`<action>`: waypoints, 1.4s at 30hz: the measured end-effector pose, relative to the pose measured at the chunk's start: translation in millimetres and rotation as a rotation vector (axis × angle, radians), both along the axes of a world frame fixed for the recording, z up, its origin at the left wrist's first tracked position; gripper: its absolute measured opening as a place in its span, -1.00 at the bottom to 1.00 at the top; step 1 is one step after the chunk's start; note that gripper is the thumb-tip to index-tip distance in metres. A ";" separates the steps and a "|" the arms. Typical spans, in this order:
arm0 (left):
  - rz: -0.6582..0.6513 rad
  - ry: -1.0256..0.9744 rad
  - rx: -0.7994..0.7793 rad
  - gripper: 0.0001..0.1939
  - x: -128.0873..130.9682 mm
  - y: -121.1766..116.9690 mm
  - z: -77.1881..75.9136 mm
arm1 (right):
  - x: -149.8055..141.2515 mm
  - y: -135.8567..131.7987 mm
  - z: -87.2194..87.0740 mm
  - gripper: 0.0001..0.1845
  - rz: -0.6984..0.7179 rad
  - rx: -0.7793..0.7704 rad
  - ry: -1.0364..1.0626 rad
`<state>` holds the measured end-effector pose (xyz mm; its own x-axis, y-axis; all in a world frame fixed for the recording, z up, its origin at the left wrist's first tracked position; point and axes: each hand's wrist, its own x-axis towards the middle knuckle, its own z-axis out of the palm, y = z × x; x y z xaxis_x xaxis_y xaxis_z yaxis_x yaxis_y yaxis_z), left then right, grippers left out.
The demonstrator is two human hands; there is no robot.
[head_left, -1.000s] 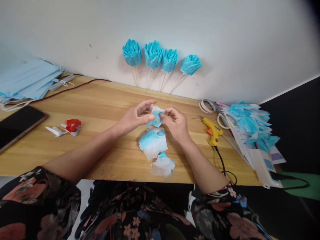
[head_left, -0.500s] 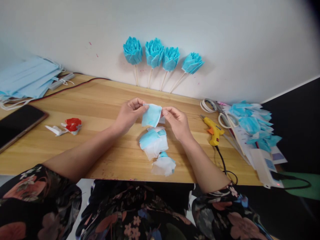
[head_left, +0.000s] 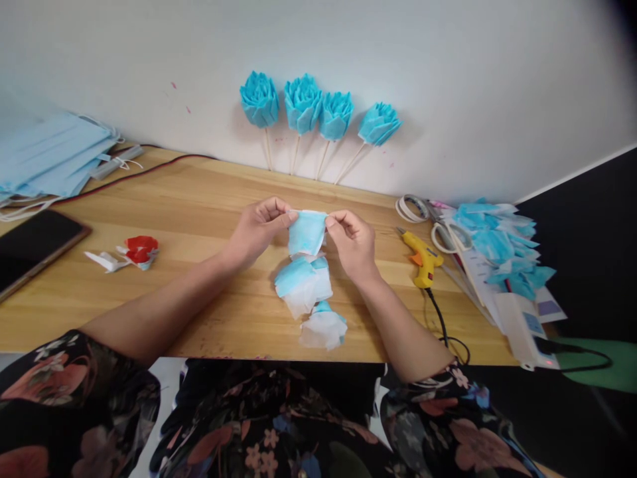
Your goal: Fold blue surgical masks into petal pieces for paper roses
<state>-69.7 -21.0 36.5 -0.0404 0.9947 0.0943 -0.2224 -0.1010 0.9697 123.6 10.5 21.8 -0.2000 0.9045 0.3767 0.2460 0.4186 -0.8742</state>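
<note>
Both hands hold one small blue fabric piece [head_left: 306, 232] above the wooden table [head_left: 199, 219]. My left hand [head_left: 259, 229] pinches its upper left corner. My right hand [head_left: 352, 242] pinches the upper right corner. The piece hangs flat between them, stretched along its top edge. Right under it lies a pile of blue and white fabric pieces [head_left: 303, 282], and a second smaller pile [head_left: 323, 328] sits nearer the table's front edge.
Several blue fabric roses on sticks [head_left: 303, 109] lean on the wall. A yellow glue gun [head_left: 422, 251], scissors [head_left: 448, 236], tape rolls [head_left: 411, 207] and blue scraps [head_left: 497, 245] lie right. A phone [head_left: 34, 245], stacked blue masks [head_left: 50, 153] and a red-and-white scrap [head_left: 139, 251] lie left.
The folded piece has been opened out and now hangs flat, pinched at its two top corners. My hands moved slightly apart; the view shifted a little.
</note>
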 end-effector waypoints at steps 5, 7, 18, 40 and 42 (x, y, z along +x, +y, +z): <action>-0.021 -0.033 0.004 -0.80 -1.8 0.7 2.8 | 0.1 0.8 -0.2 -0.79 -0.018 0.036 0.014; -0.024 -0.032 -0.002 -0.79 -2.7 1.4 2.2 | 0.7 2.4 -0.6 -0.78 0.005 0.008 0.017; 0.017 -0.144 -0.033 -0.80 -7.9 7.5 -8.0 | 0.6 7.0 -4.4 -0.47 0.223 -0.333 0.175; -0.119 -0.158 -0.154 -0.14 -4.1 7.1 -9.0 | 0.9 3.7 -0.3 -0.74 0.134 -0.168 -0.028; -0.130 -0.112 -0.131 -0.08 -3.5 7.0 -10.3 | 0.8 3.1 -0.2 -0.74 0.142 -0.163 -0.037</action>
<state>-73.3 -14.0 26.2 0.0860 0.9957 -0.0338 -0.3328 0.0607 0.9411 124.4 13.6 21.6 -0.3407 0.9146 0.2177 0.2279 0.3050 -0.9247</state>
